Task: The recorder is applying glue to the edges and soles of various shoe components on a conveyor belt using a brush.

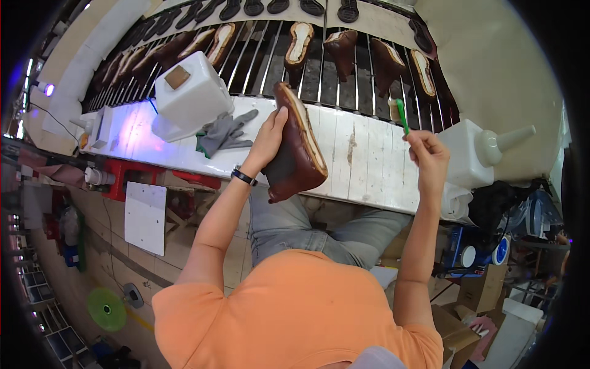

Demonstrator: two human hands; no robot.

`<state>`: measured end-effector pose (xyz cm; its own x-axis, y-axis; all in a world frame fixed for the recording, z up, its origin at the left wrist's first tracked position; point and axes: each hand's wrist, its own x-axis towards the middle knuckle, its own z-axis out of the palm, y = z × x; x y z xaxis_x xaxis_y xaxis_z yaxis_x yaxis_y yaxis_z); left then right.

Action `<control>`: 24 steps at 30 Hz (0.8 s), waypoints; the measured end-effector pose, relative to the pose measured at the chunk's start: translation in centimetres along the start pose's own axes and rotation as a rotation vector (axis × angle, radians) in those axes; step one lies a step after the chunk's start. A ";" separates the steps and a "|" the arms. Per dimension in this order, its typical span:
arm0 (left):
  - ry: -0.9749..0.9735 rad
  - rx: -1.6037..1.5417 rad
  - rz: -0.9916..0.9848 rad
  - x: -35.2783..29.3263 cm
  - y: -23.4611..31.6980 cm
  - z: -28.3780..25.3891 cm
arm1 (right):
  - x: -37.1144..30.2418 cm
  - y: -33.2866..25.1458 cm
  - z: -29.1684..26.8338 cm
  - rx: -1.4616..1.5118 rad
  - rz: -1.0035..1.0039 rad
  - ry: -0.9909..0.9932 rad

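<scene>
My left hand (270, 138) is closed around a dark brown leather boot (294, 157), which has no outsole on it. The boot is tilted, its pale bottom with a tan rim turned up and to the right. Off to the right, over the edge of the slatted rack, my right hand (425, 147) pinches a green-handled brush (402, 117). The brush is held upright, its bristle end pointing away from me and apart from the boot in my left hand. Several similar boots (300, 46) lie on the rack (264, 61) beyond, most with their pale bottoms up.
A white worktable (369, 147) runs along the near side of the rack. On it are a white plastic container (190, 92) and grey gloves (227, 132) at the left, and a white spouted bottle (473, 150) at the right. Black soles (348, 10) line the far side.
</scene>
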<state>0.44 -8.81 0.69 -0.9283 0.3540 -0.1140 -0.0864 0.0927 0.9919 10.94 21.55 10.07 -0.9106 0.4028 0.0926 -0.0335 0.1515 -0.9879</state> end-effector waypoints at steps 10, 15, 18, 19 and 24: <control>0.497 0.296 0.881 -4.9 -1.0 1.7 | -0.9 4.5 2.6 0.108 0.077 0.054; 0.455 0.462 0.995 -6.0 -4.4 1.8 | -1.0 7.6 6.3 0.011 0.135 -0.145; 0.420 0.497 1.052 -6.5 -7.2 1.7 | -0.4 8.8 7.5 -0.102 0.125 -0.202; 0.419 0.498 1.023 -6.7 -7.9 1.6 | -0.2 9.0 7.6 -0.096 0.118 -0.205; 0.357 0.510 1.001 -7.2 -9.3 1.2 | 0.4 9.1 8.2 -0.262 0.137 -0.206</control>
<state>8.35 -11.08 -7.80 -0.5560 0.2076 0.8048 0.8175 0.3118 0.4843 6.88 15.71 0.13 -0.9643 0.2485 -0.0917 0.1768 0.3461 -0.9214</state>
